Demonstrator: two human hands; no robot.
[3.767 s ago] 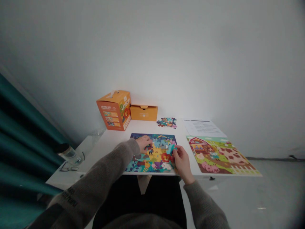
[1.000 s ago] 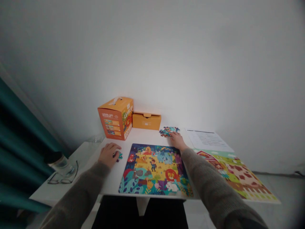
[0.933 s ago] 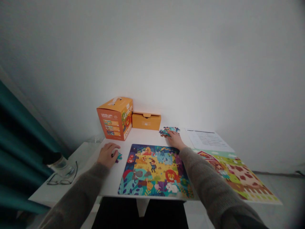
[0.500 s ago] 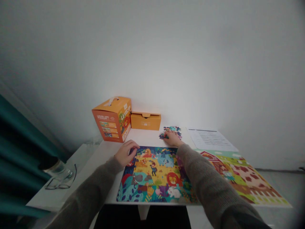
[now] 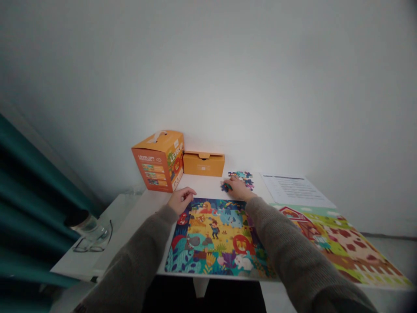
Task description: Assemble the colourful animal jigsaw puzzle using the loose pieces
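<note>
Two hands now at the jungle puzzle (image 5: 215, 237): our left hand (image 5: 181, 200) has come in to its 10 o'clock corner, grip unclear; right hand (image 5: 237, 190) at 12 o'clock has pulled back from the loose-piece pile (image 5: 243, 177), pinching a piece (image 5: 226, 187).

Dim, soft frame (vignetted, warped edges)

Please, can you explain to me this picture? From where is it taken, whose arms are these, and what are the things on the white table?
The camera sits on a person's head and looks down at their own arms in grey sleeves. On the white table lies a colourful jungle-animal jigsaw puzzle. The left hand rests on its top left corner. The right hand pinches a small teal puzzle piece beside a little heap of loose pieces. Behind stand a tall orange cardboard box and a flat orange box. A farm picture and a printed sheet lie to the right.
</note>
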